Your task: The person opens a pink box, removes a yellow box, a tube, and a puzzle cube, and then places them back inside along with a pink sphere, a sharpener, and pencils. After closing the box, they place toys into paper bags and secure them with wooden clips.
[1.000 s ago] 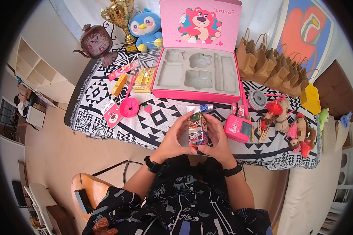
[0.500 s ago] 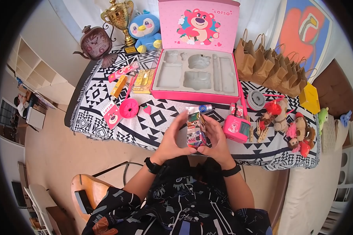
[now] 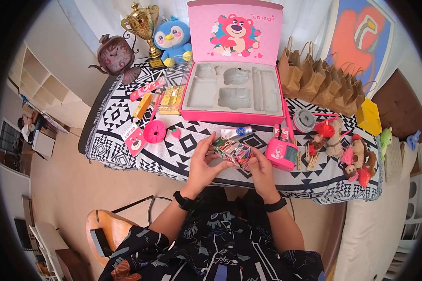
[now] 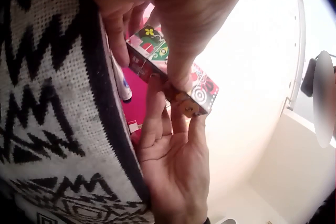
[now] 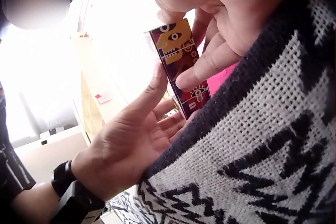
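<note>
A small box (image 3: 233, 151) printed with colourful cartoon faces is held tilted over the front of the table between both hands. My left hand (image 3: 204, 167) grips its left end, thumb along the near side and fingers behind. At the lower right end, my right hand (image 3: 263, 174) pinches it with thumb and fingers. A yellow skull-like face shows on one side of the box (image 5: 178, 50) in the right wrist view. Just behind the hands lies a silver tube (image 3: 236, 131) with a blue mark. Beside the right hand stands a pink bear-printed case (image 3: 281, 154) with a dark window.
A pink LOTSO gift box (image 3: 232, 114) stands lid up with a moulded grey insert. To the left lie a notepad (image 3: 134, 139), a pink round holder (image 3: 154, 131) and a yellow pack (image 3: 171, 99). Paper bags (image 3: 321, 82), clothespins (image 3: 310, 159) and plush toys (image 3: 358, 157) fill the right side.
The patterned box has turned from upright to a slant, its upper end swung left. My right hand has shifted from its side to its lower right end. The head view has shifted slightly.
</note>
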Available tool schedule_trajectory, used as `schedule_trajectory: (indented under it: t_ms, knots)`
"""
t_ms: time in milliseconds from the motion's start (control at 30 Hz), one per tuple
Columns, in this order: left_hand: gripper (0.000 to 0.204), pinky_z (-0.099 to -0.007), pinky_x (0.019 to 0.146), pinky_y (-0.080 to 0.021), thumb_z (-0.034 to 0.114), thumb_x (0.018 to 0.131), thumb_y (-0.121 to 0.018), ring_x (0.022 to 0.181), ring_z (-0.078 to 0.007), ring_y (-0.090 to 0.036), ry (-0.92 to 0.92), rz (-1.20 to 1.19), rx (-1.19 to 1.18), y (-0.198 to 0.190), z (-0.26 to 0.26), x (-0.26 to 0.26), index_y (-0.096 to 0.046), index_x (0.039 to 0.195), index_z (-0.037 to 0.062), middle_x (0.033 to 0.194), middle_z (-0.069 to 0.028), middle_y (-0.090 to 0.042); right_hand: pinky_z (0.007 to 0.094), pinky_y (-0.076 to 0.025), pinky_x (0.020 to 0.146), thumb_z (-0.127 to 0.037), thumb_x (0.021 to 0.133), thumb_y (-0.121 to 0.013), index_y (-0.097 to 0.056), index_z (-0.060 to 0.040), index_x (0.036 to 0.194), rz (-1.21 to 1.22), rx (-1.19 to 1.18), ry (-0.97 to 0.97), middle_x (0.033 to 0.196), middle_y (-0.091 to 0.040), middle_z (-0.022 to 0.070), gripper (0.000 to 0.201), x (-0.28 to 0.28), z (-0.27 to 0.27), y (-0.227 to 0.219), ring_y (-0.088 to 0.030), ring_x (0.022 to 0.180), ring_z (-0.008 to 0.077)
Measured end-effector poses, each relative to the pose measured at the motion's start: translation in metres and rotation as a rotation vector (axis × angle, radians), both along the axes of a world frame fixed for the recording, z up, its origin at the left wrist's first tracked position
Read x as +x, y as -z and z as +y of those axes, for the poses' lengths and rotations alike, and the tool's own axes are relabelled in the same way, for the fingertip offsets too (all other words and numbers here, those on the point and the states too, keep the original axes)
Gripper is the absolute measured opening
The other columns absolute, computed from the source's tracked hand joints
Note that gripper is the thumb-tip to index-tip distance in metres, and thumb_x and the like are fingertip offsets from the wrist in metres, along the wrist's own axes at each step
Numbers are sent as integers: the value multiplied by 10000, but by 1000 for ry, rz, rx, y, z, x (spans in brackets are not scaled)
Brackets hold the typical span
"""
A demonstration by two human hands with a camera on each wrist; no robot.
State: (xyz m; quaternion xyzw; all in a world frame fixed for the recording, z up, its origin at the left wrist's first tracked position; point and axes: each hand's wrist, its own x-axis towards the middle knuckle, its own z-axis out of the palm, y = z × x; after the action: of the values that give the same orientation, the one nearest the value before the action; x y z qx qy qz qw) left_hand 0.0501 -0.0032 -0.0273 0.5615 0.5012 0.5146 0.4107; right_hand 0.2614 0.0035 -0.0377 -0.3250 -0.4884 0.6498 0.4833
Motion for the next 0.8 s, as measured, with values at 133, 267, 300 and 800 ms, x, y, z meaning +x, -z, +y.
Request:
schedule_trajectory:
  t_ms: [133, 267, 300, 800]
  knots:
    - [780, -278, 902, -572, 121, 784, -920, 1149, -135, -618, 72, 76, -70, -21, 0, -15, -559, 1473, 61, 1356, -61, -602, 333, -586, 955, -369, 1107, -522, -490, 6, 1477, 26, 33, 34, 1328, -621, 123, 528, -6, 1, -5, -656, 1138, 175]
    - [630, -256, 720, -587, 181, 746, -952, 948, -122, -682, -49, 252, -43, -28, -9, -27, -696, 1306, 48, 1181, -73, -701, 360, -631, 905, -242, 1129, -479, -415, 3, 1521, 99, 6, 76, 1335, -616, 151, 466, -14, 2, -9, -702, 1108, 217]
    - [612, -259, 682, -582, 166, 721, -960, 879, -126, -679, -144, 362, -1, -31, -13, -28, -705, 1264, 44, 1137, -65, -691, 360, -631, 905, -242, 1129, -479, -415, 3, 1521, 101, 5, 73, 1335, -616, 151, 466, -18, 0, -12, -702, 1108, 217]
    - [590, -277, 626, -558, 210, 763, -921, 721, -129, -670, -149, 603, 93, -32, -9, -26, -692, 1272, 20, 1022, -94, -749, 276, -598, 754, -102, 1060, -597, -502, -17, 1485, -213, 102, 173, 902, -765, 131, 444, -24, -3, -18, -757, 832, 149]
